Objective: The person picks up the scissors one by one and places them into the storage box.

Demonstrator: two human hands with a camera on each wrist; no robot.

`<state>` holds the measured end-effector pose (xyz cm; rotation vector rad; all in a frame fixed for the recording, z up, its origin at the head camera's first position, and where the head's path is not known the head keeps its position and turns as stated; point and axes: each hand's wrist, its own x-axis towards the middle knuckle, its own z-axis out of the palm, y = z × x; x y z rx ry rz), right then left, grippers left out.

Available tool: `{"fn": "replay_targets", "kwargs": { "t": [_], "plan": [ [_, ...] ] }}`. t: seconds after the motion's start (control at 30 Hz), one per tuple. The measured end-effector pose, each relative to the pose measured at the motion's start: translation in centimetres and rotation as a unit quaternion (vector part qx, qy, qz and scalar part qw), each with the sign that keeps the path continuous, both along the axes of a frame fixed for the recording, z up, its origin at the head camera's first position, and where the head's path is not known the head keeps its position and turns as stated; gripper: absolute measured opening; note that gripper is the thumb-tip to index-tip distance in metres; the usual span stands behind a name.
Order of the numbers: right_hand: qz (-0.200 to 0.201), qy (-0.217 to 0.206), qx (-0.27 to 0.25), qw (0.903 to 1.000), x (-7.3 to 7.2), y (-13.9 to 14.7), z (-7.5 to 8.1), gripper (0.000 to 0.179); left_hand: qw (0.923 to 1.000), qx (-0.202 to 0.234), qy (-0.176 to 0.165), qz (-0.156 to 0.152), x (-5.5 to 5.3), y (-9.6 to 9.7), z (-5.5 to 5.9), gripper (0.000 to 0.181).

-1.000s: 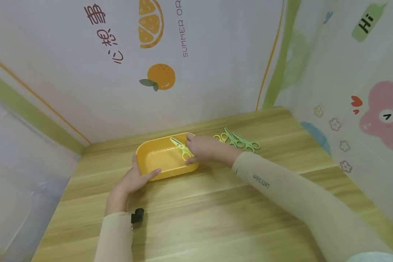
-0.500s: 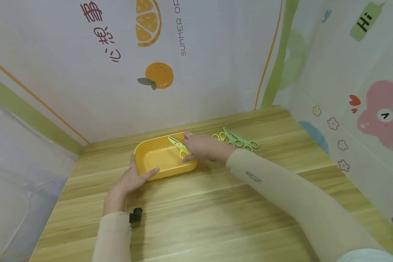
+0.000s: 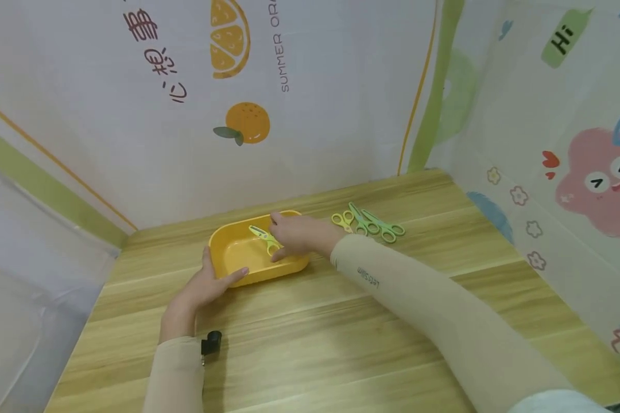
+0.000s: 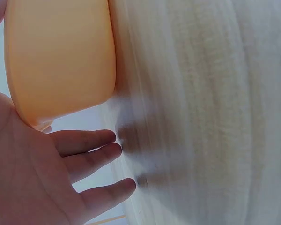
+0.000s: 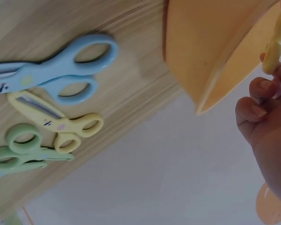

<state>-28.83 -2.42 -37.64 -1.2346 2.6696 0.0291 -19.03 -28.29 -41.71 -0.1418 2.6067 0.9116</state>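
My left hand (image 3: 206, 285) holds the left front corner of a yellow plastic bin (image 3: 232, 253), its thumb over the front rim. In the left wrist view, three fingers (image 4: 100, 199) extend below the bin's corner. My right hand (image 3: 291, 234) reaches over the bin's right end and pinches yellow scissors (image 3: 260, 233) by the handle. Their blades point to the left above the bin floor; whether they touch it I cannot tell. In the right wrist view only part of these scissors (image 5: 273, 51) shows, between my fingertips.
Right of the bin lie yellow scissors (image 3: 343, 218) and green scissors (image 3: 386, 228) on the wooden table (image 3: 299, 338). Blue scissors (image 5: 56, 65) show in the right wrist view, nearer the bin. A printed cloth wall (image 3: 330, 143) stands directly behind.
My right hand has moved left, carrying the yellow scissors further over the bin. My left hand stays on the bin's corner. The head view has shifted slightly.
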Motion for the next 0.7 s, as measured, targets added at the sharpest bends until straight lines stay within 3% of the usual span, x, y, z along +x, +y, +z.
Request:
{"fn": "replay_targets", "kwargs": {
  "t": [0.4, 0.7],
  "plan": [
    [-0.015, -0.047, -0.023, 0.9985, 0.0, -2.8, 0.4, 0.078, 0.9999, -0.014, 0.002, -0.006, -0.1, -0.3, -0.3, 0.143],
    [-0.024, -0.075, -0.038, 0.9962, 0.2, -4.4, -0.7, 0.073, 0.9999, -0.006, 0.006, -0.013, -0.1, -0.3, -0.2, 0.141]
  ]
}}
